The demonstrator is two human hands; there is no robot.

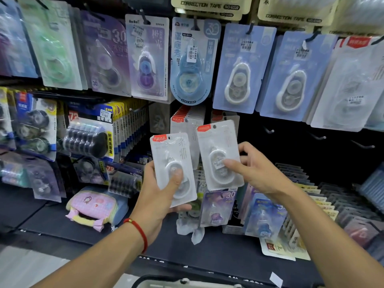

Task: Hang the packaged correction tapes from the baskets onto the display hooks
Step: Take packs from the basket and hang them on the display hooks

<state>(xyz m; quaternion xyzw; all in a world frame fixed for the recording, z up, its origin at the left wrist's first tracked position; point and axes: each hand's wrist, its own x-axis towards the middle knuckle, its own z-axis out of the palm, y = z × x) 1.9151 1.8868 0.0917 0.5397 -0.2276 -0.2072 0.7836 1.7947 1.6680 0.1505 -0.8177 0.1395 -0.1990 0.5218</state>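
Left hand: you clamp one white blister-carded correction tape by its lower half, thumb on the bubble, fingers behind.
Right hand: you pinch a second white pack at its lower right, thumb on the blister.
Where: both packs are raised before the rack, below the hung blue packs.
Handling: probably light; stiff card, slick plastic.
Hold: stay low, keeping the hang hole free.
Bare hooks: to the right, blurred.
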